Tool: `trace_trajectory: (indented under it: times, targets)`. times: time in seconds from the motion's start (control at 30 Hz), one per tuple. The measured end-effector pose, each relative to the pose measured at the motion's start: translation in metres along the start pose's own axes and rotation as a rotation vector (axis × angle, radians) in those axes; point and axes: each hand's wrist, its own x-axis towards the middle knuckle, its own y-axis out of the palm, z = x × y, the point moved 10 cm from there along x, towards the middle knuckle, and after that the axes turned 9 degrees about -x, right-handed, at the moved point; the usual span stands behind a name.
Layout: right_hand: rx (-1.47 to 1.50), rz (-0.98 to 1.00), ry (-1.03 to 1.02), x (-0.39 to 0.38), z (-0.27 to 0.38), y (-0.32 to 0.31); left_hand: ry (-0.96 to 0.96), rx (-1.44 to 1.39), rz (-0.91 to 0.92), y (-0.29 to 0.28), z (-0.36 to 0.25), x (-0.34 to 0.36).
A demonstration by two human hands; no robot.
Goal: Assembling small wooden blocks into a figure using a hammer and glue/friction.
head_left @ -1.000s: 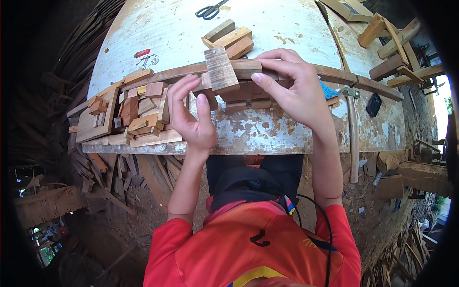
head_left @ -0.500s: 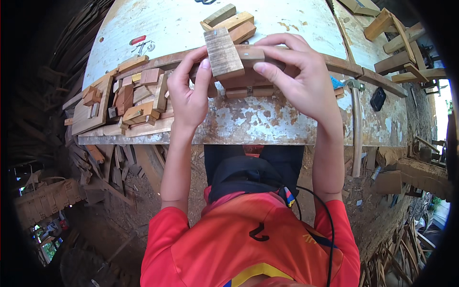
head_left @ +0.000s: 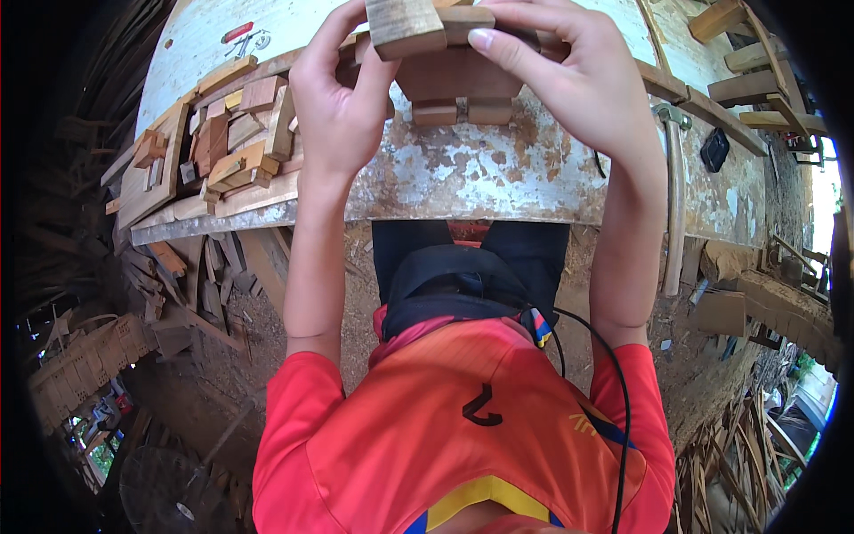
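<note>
Near the top edge of the view, a wooden block (head_left: 405, 28) with a pale grained face is held up in front of me. My left hand (head_left: 342, 111) is closed around its left side, thumb below. My right hand (head_left: 592, 84) pinches a narrower wood piece (head_left: 466, 21) that meets the block's right side, its thumb on the near face. Whether the two pieces are joined, I cannot tell. Beneath them is a wider reddish-brown wood piece (head_left: 458, 76), with two small wood blocks (head_left: 436, 113) at its near edge. The fingers' far parts are partly hidden.
At left on the worn table (head_left: 516, 191) lie stacked wood offcuts (head_left: 213, 147). A hammer (head_left: 674, 196) hangs over the front edge at right, beside a small black case (head_left: 713, 149). Red-handled metal tool (head_left: 238, 33) lies far left. More lumber (head_left: 747, 89) stands far right.
The table and both hands now sit higher in the picture. The held block has tipped so more of its near end shows. Both hands keep their grip.
</note>
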Motion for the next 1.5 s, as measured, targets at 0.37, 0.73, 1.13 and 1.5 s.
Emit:
trace_trajectory:
  times: [0.37,0.73,1.13,1.5]
  targets:
    - [0.158,0.095,0.077,0.011,0.001,0.001,-0.198,-0.04,-0.037,0.016,-0.008,0.01]
    - [-0.045,0.073,0.093,0.001,-0.014,0.006,-0.246,-0.035,-0.038,0.013,-0.004,0.01]
    - [0.126,-0.118,-0.24,-0.001,-0.005,-0.002,-0.191,-0.03,-0.09,0.015,0.001,0.008]
    - [-0.169,0.027,-0.203,0.003,0.024,-0.01,0.33,0.318,-0.207,0.007,-0.037,-0.01]
